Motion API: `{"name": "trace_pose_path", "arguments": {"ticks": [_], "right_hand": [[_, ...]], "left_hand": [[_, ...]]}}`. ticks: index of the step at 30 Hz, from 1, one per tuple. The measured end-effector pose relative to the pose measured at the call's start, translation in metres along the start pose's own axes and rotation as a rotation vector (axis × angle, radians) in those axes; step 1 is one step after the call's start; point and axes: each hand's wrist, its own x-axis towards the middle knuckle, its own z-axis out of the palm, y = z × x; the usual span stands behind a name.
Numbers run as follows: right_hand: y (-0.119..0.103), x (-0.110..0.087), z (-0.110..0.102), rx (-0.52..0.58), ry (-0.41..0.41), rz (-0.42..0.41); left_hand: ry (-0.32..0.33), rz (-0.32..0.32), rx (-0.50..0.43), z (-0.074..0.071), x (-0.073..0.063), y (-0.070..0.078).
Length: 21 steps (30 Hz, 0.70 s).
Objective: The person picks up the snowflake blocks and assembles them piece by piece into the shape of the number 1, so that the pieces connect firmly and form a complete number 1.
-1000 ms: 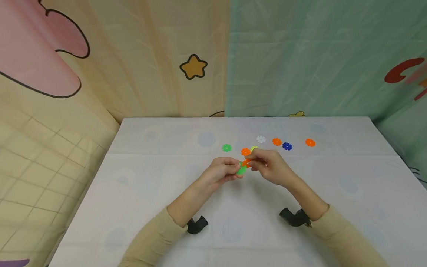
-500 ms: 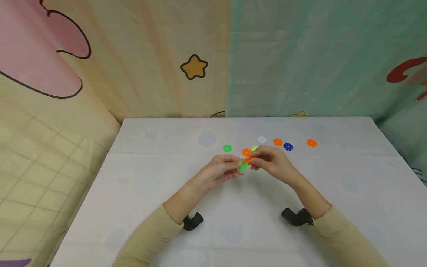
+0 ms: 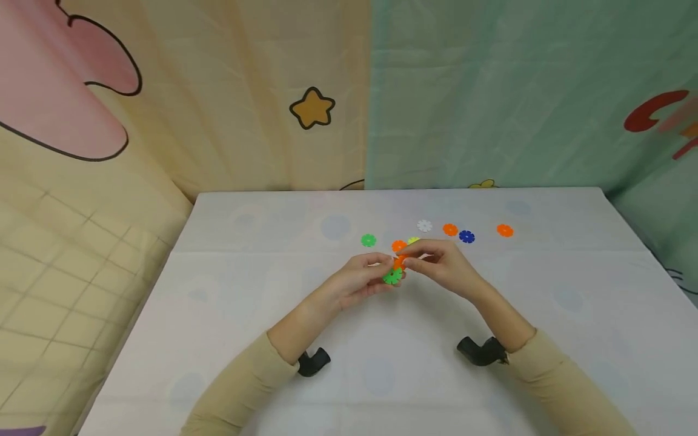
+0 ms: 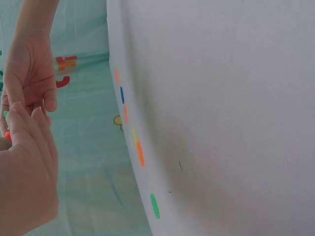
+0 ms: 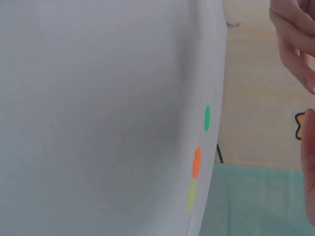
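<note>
My left hand pinches a green notched snowflake disc between thumb and fingers, over the middle of the table. An orange snowflake disc overlaps the green one's upper edge, and the thumb and forefinger of my right hand pinch it. In the left wrist view the left hand almost meets the right hand, with only a bit of the orange disc showing. The right wrist view catches just part of the right hand, and neither held disc.
Behind the hands lie loose discs: green, orange, partly covered yellow, white, another orange, dark blue and a far orange. Black curved pieces show by both wrists. Curtains hang behind the table.
The green disc has turned to face the head camera more fully. The orange disc sits closer against it, and both hands have stayed nearly in place. The loose discs have not moved.
</note>
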Motion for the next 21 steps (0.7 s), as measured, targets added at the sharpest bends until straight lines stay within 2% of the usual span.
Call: {"name": "trace_pose_path", "arguments": {"ticks": [4, 12, 17, 21], "right_hand": [[0.0009, 0.0018, 0.0015, -0.058, 0.003, -0.035], [0.0006, 0.0062, 0.0050, -0.085, -0.008, -0.082], [0.0012, 0.0059, 0.0061, -0.097, -0.041, -0.043], [0.0001, 0.0059, 0.0025, -0.079, -0.069, 0.022]], "left_hand": [[-0.014, 0.014, 0.029, -0.0005, -0.0014, 0.0002], [-0.048, -0.003, 0.076, -0.0010, -0.0026, 0.0005], [-0.052, -0.016, 0.085, -0.0030, -0.0029, -0.0030], [-0.052, -0.008, 0.078, -0.0050, -0.0037, -0.0055]]}}
